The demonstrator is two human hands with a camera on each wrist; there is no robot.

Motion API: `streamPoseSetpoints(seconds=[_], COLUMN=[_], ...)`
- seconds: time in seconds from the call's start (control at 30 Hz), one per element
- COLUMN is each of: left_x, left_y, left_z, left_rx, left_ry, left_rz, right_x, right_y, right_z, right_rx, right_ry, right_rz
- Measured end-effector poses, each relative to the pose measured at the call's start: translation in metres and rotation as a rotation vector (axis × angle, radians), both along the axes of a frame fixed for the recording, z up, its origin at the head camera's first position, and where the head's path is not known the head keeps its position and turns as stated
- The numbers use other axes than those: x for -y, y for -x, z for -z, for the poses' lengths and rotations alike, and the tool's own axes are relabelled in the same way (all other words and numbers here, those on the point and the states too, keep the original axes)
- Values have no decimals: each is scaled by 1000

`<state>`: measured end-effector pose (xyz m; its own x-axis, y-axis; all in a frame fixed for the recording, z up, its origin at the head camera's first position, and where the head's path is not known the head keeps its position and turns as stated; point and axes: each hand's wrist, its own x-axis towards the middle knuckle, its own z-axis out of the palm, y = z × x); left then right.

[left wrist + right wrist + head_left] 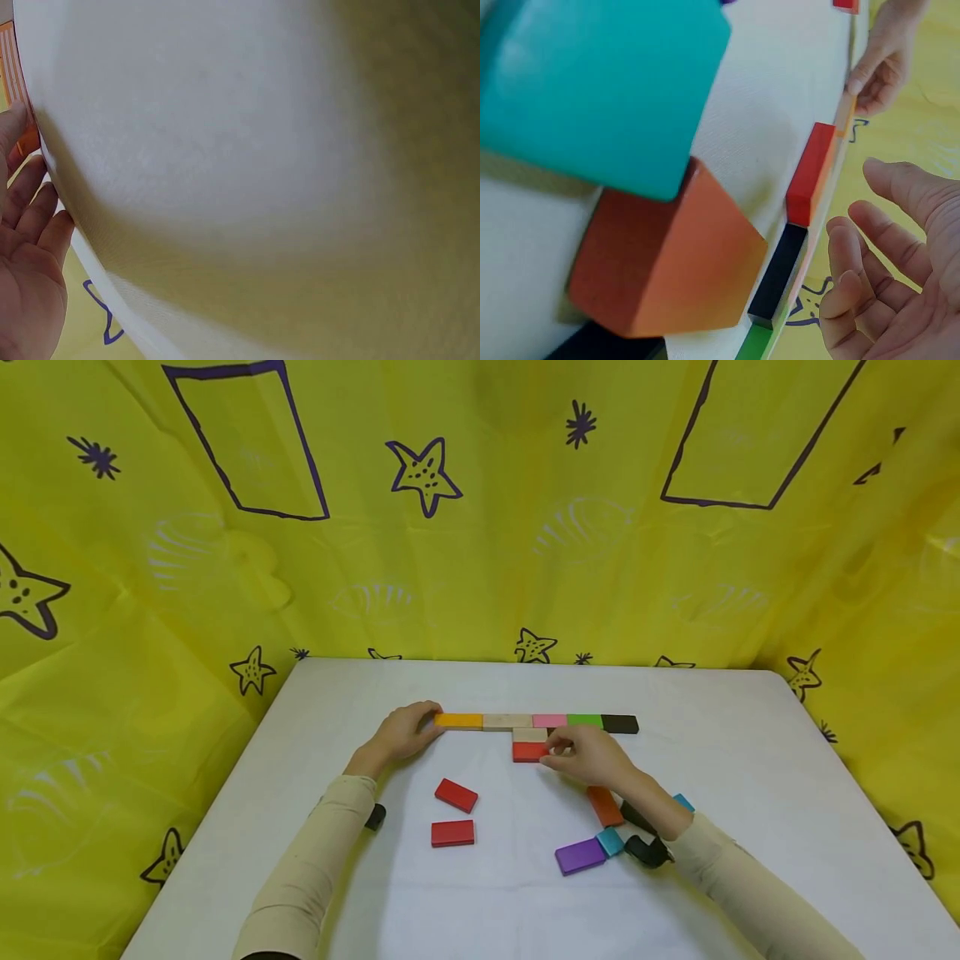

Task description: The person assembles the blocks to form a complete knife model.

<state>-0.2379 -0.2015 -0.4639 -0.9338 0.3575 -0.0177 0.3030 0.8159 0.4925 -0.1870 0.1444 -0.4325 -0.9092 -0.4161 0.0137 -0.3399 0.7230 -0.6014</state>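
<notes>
A row of blocks lies across the far part of the white table: orange (459, 722), plain wood (507, 721), pink (550, 721), green (585, 720) and black (620, 724). My left hand (405, 731) pinches the left end of the orange block between thumb and fingers. Against the row's near side lies a second plain wood block (529, 735), with a red block (529, 752) in front of it. Fingers loosely bent, my right hand (588, 756) hovers at the red block's right end. In the right wrist view, that hand (892, 262) has nothing between thumb and fingers.
Two loose red blocks (456, 795) (452, 833) lie nearer, left of centre. Near my right forearm are an orange-red block (604, 806), a small blue block (610, 842), a purple block (580, 857) and another blue block (683, 802). A yellow curtain (480, 568) hangs behind the table.
</notes>
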Motion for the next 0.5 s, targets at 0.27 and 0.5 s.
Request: streamPoseSetpoints(seconds=[0.27, 0.5], left_x=[2, 3], left_y=[3, 5], left_z=[3, 6], left_rx=[-27, -29], left_ry=[0, -6], left_rz=[12, 17], right_x=[-10, -15], right_y=[-8, -18], right_z=[-2, -3], right_rx=[-19, -39], right_ry=[67, 102], right_rz=[-27, -41])
